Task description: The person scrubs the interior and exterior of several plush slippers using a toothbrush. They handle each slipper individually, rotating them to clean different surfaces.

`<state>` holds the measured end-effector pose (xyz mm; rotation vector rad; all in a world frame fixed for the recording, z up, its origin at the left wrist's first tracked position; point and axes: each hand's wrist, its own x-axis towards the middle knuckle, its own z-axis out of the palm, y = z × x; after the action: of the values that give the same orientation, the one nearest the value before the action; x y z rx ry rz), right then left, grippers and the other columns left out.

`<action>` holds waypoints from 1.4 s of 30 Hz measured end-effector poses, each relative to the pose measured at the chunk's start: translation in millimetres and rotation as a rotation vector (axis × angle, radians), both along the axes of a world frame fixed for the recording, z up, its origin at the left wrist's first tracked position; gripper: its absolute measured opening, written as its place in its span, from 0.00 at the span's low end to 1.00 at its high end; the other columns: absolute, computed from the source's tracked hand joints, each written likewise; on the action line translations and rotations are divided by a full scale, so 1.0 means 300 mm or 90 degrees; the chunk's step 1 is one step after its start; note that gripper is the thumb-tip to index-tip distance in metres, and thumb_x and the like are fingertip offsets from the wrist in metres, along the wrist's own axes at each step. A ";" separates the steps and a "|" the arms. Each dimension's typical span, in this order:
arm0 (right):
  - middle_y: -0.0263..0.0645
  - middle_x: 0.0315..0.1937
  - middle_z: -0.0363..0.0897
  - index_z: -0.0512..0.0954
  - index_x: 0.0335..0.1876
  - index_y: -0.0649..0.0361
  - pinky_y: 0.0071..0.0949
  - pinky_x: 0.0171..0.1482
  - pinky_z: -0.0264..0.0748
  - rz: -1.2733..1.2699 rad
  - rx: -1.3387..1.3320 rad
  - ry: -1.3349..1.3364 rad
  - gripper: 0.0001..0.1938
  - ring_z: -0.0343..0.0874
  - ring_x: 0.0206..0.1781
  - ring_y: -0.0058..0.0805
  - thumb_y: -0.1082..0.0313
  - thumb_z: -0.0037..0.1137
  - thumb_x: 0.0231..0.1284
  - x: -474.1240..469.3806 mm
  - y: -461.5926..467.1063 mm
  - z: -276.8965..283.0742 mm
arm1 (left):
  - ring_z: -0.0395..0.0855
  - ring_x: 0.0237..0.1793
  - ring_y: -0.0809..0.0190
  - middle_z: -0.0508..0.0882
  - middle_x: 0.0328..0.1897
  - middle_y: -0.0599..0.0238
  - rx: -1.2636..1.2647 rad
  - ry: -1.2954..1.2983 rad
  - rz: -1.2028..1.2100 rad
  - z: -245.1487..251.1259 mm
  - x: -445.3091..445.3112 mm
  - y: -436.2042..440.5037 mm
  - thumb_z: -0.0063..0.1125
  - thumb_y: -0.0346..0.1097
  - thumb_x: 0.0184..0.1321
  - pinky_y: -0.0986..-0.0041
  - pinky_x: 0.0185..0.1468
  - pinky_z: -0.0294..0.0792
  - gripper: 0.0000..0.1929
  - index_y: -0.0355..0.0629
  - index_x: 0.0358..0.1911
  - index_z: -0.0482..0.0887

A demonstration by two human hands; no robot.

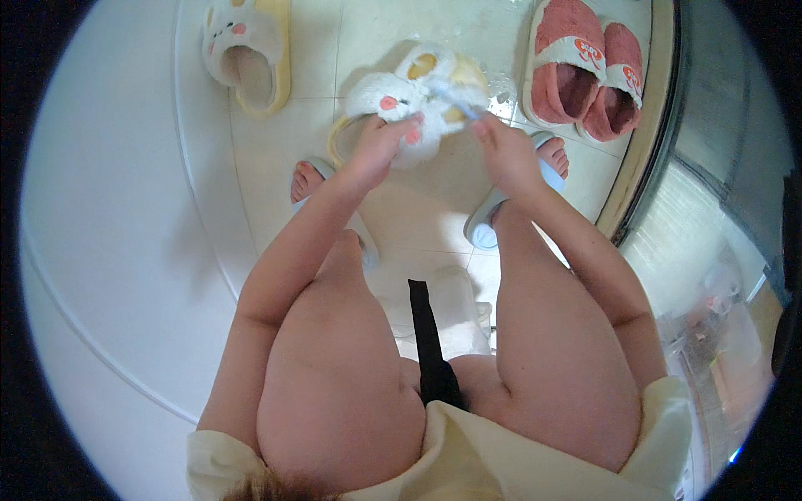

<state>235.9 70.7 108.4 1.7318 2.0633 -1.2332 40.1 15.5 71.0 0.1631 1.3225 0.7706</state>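
Note:
A white furry slipper point(369, 94) with an animal face, pink cheeks, ears and a pale yellow sole is held tilted above the tiled floor. My left hand point(376, 150) grips it by the edge of its foot opening, the thumb on the furry upper. In my right hand point(510, 153) is the handle of a slim light-blue brush point(457, 103), possibly a toothbrush. Its far end lies against the white fur near the ears, blurred, so the bristles cannot be made out.
A matching slipper point(247, 62) lies at the upper left, beside a white panel point(119, 188). Two red plush slippers point(567, 62) bearing writing stand by the door frame point(639, 150). My feet, in light-blue slippers point(482, 228), flank the work. Water droplets wet the tiles point(507, 81).

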 end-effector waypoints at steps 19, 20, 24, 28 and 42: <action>0.52 0.26 0.77 0.71 0.39 0.59 0.48 0.34 0.72 0.156 0.080 -0.092 0.16 0.78 0.32 0.50 0.56 0.34 0.67 -0.018 -0.004 0.037 | 0.69 0.59 0.56 0.71 0.61 0.60 -0.008 -0.207 0.140 0.001 0.019 0.002 0.26 0.69 0.60 0.65 0.62 0.60 0.40 0.40 0.62 0.62; 0.52 0.25 0.77 0.71 0.39 0.59 0.48 0.34 0.72 0.088 0.130 -0.100 0.15 0.78 0.32 0.51 0.56 0.35 0.66 -0.004 0.005 0.030 | 0.70 0.58 0.56 0.72 0.60 0.60 0.007 -0.205 0.125 0.000 0.019 -0.002 0.31 0.68 0.60 0.65 0.60 0.62 0.38 0.41 0.61 0.63; 0.53 0.23 0.75 0.72 0.36 0.61 0.45 0.32 0.69 0.097 0.127 -0.061 0.16 0.76 0.29 0.52 0.55 0.38 0.66 0.064 0.020 -0.014 | 0.76 0.51 0.57 0.79 0.50 0.60 0.111 0.115 -0.151 0.023 -0.002 -0.002 0.60 0.47 0.53 0.66 0.54 0.66 0.25 0.46 0.53 0.73; 0.51 0.22 0.73 0.71 0.34 0.62 0.41 0.32 0.68 -0.049 0.080 0.113 0.17 0.74 0.29 0.51 0.55 0.38 0.67 0.098 -0.031 -0.056 | 0.77 0.47 0.52 0.82 0.39 0.56 0.272 0.389 -0.542 0.076 -0.111 0.034 0.59 0.45 0.48 0.61 0.57 0.61 0.18 0.46 0.42 0.78; 0.50 0.24 0.75 0.72 0.37 0.56 0.46 0.33 0.69 0.046 0.114 0.112 0.17 0.75 0.30 0.53 0.51 0.36 0.67 -0.037 -0.022 -0.168 | 0.65 0.50 0.50 0.72 0.40 0.60 0.448 0.800 -0.415 0.031 -0.022 -0.061 0.67 0.43 0.36 0.51 0.56 0.51 0.21 0.41 0.32 0.74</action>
<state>224.8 64.0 58.0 1.6561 2.3824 -1.2545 33.5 -2.8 80.2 1.7769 1.8938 0.4964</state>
